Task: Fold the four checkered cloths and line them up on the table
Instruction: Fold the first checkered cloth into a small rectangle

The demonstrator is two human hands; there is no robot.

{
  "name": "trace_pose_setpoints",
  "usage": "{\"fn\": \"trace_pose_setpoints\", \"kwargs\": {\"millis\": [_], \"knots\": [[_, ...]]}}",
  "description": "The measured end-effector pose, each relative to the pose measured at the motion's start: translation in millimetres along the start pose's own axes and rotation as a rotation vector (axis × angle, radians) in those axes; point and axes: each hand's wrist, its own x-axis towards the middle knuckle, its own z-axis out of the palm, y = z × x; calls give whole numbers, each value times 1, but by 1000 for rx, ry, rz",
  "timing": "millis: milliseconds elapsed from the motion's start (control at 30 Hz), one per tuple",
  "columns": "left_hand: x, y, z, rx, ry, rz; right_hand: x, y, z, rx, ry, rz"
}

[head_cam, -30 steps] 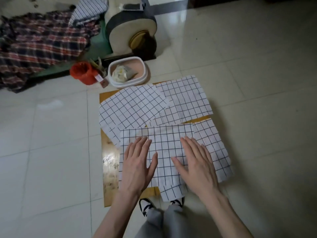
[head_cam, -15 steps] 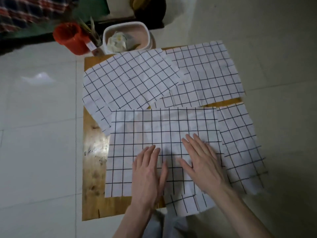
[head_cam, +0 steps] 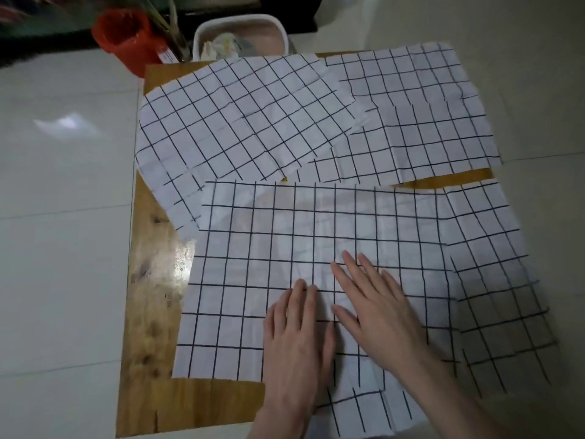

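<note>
Several white cloths with a black grid lie spread on a small wooden table (head_cam: 152, 312). The near cloth (head_cam: 269, 248) lies flat in front of me. My left hand (head_cam: 297, 340) and my right hand (head_cam: 376, 318) rest flat on it side by side, fingers straight, near its front edge. A second cloth (head_cam: 240, 122) lies skewed at the back left, a third (head_cam: 421, 115) at the back right. A fourth (head_cam: 497, 280) lies partly under the near cloth on the right and hangs over the table's edge.
A red bucket (head_cam: 126, 36) and a white tub (head_cam: 240, 36) with crumpled paper stand on the floor just behind the table. Pale glossy floor tiles (head_cam: 63, 217) surround the table on all sides. My knees are below the front edge.
My head has moved closer and lower over the table. Both hands slid back toward me and closer together on the near cloth.
</note>
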Motion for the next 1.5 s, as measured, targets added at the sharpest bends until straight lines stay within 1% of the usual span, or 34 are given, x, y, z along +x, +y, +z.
{"fn": "trace_pose_setpoints", "kwargs": {"millis": [267,400,500,567,667,767,867,933,1000,1100,1200,1267,1500], "knots": [[4,-2,3,76,-37,29,-4,-19,-7,-28,61,182],[8,-9,5,126,-59,66,-7,-26,-11,-28,81,221],[11,-15,5,132,-74,92,-12,-26,-9,-16,88,215],[12,-20,3,125,-90,131,-14,-25,-6,3,124,205],[16,-30,-1,140,-113,205,-14,-17,0,0,161,125],[20,-41,-5,176,-136,268,-12,-6,5,-51,131,30],[24,-49,-9,200,-161,330,-12,0,9,-59,97,27],[28,-54,-10,222,-173,359,-12,-2,8,-73,107,44],[30,-58,-11,250,-169,364,-12,-4,6,-97,134,60],[31,-60,-12,264,-141,322,-14,-10,4,-117,186,87],[33,-62,-13,247,-108,293,-18,-17,4,-110,204,117],[34,-65,-14,234,-100,306,-20,-20,5,-97,213,123],[38,-78,-15,213,-110,366,-11,-11,3,-23,264,-11]]}}
